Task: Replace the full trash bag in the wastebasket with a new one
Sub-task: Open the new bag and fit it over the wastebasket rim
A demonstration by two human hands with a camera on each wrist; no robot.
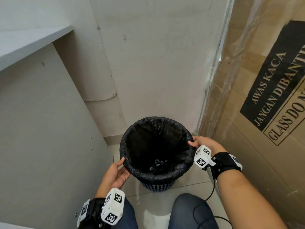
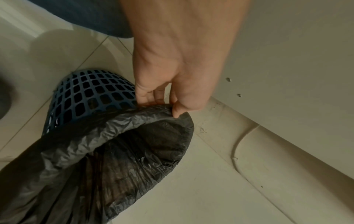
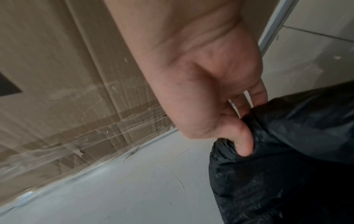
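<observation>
The black trash bag [image 1: 156, 146] lines the blue lattice wastebasket [image 1: 156, 185], its mouth rolled outward over the rim all the way round; the wastebasket stands upright on the tiled floor [image 1: 148, 210], close to the corner where the wall meets a large cardboard box [image 1: 257, 113]. Deep inside, a small crumpled dark lump lies at the bottom; how full the bag is cannot be told from here.

The relation that matters is opposition — the two hands sit on opposite sides of the rim, with the bag's long axis running straight down between them. The left hand [image 1: 115, 172] is at the near-left edge, thumb on top of the folded plastic and fingers [image 2: 159, 97] tucked under it, a pinching grip clamped on the bag's cuff. The right hand [image 1: 203, 143] is at the right edge, beside the box, thumb [image 3: 243, 141] hooked into the fold and fingers curled on the plastic — also clamped on it.

Both are equally close to the cuff, so the likely next move is to peel the cuff up off the rim and lift along that vertical axis.

A grey cabinet panel [image 1: 46, 138] stands on the left.
</observation>
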